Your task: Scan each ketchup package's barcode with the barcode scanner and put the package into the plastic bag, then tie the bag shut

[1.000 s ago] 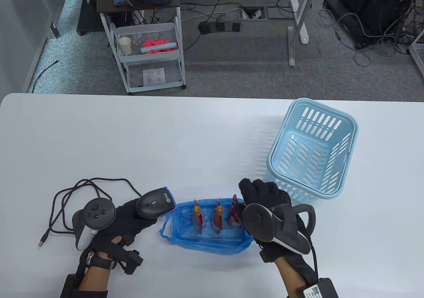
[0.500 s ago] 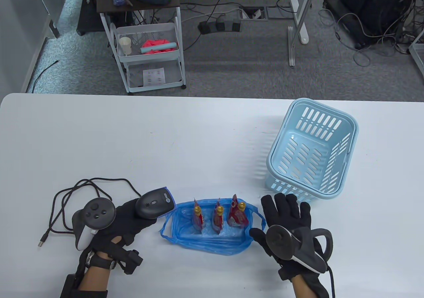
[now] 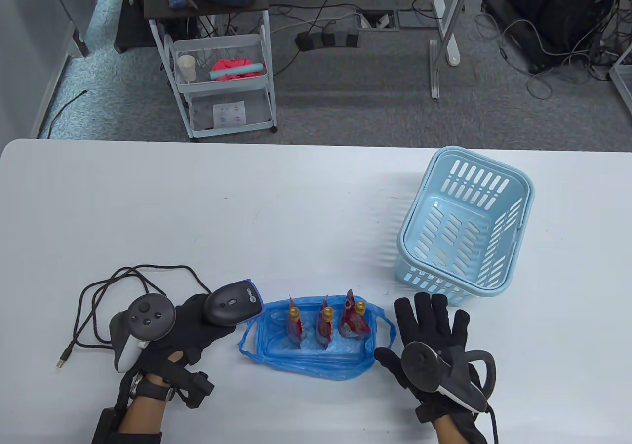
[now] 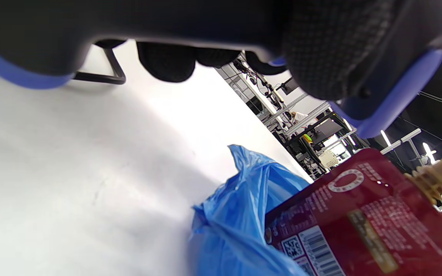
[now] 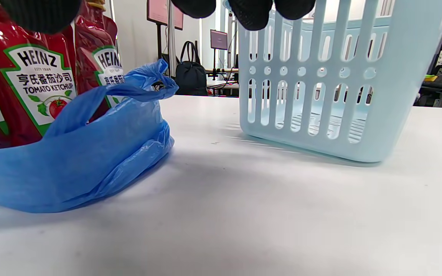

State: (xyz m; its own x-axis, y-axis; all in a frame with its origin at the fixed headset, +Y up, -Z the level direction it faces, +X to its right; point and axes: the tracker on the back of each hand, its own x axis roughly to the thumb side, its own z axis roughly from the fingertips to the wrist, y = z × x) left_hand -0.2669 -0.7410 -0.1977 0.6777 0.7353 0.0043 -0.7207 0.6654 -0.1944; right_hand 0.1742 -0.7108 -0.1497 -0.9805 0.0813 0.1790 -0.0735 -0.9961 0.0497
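Note:
Three red ketchup pouches (image 3: pixel 326 323) with yellow caps stand upright in the open blue plastic bag (image 3: pixel 316 360) near the table's front edge. In the right wrist view the pouches (image 5: pixel 40 84) rise above the bag's crumpled rim (image 5: pixel 90 165). My left hand (image 3: pixel 190 323) grips the dark grey barcode scanner (image 3: pixel 233 303) just left of the bag, its head toward the pouches. The left wrist view has the scanner (image 4: pixel 213 23) overhead and a pouch's barcode side (image 4: pixel 359 222). My right hand (image 3: pixel 432 323) lies flat with fingers spread, right of the bag, holding nothing.
A light blue slotted basket (image 3: pixel 464 226) stands at the right, just beyond my right hand, with nothing in it. The scanner's black cable (image 3: pixel 113 291) loops on the table at the left. A white trolley (image 3: pixel 222 83) stands on the floor behind the table.
My right hand let go of the rightmost pouch in the bag and drew back to the right, its fingers spreading flat. The left hand and scanner barely moved.

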